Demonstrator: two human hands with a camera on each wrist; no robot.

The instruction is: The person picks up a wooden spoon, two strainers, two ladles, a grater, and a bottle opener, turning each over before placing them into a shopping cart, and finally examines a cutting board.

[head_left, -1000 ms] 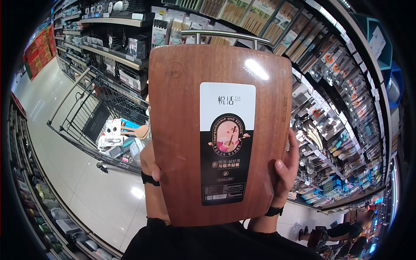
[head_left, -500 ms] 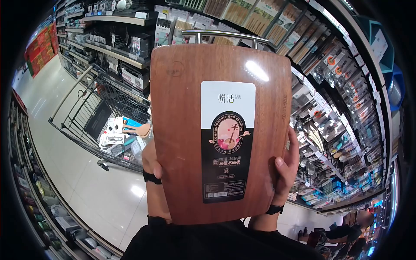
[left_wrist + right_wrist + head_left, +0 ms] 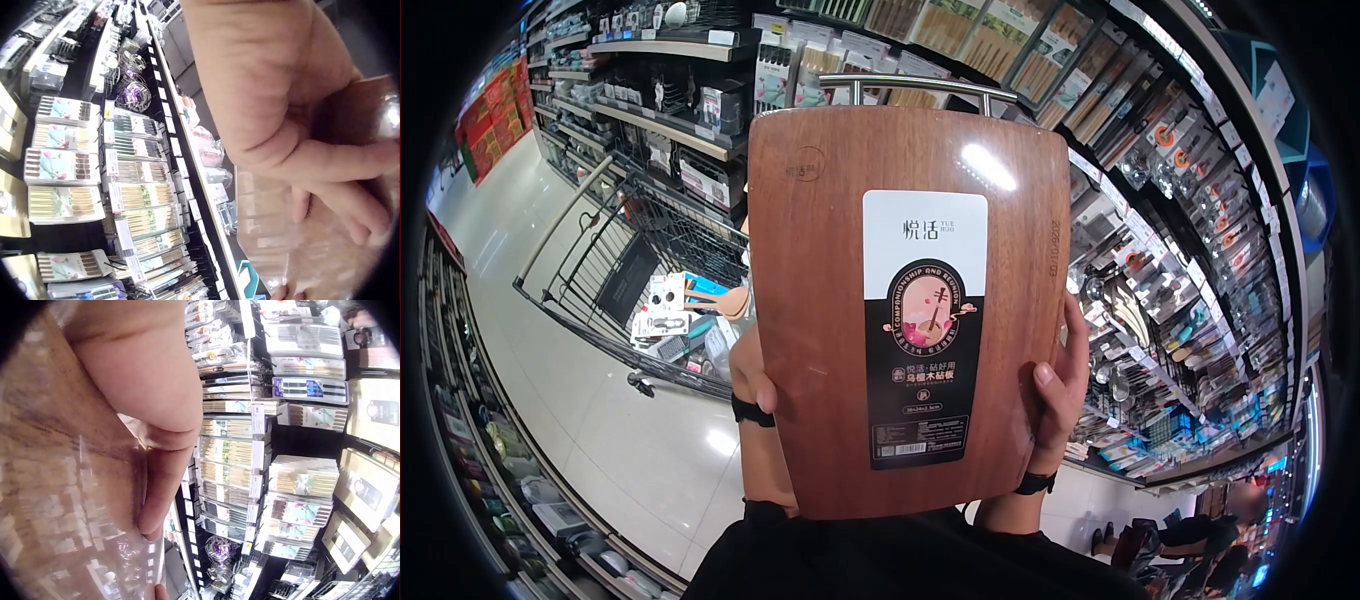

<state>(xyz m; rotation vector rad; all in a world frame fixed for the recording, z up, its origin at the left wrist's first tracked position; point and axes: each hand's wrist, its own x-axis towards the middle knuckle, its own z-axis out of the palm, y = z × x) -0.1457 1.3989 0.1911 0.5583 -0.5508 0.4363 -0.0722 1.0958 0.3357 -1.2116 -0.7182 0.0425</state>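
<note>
A reddish-brown wooden cutting board is held upright in front of the body, its face towards the head camera. It is wrapped in shiny clear film and has a metal handle at the top. A white and black label runs down its middle. My left hand grips the left edge low down, thumb at the front. On the right edge, my right hand grips at about the same height, its thumb on the front edge. The left wrist view shows the left fingers spread against the film-covered back.
A black wire shopping cart stands to the left, holding packaged goods and wooden utensils. Ahead and right, shelves carry packs of chopsticks and hanging kitchen tools. A person is at the lower right.
</note>
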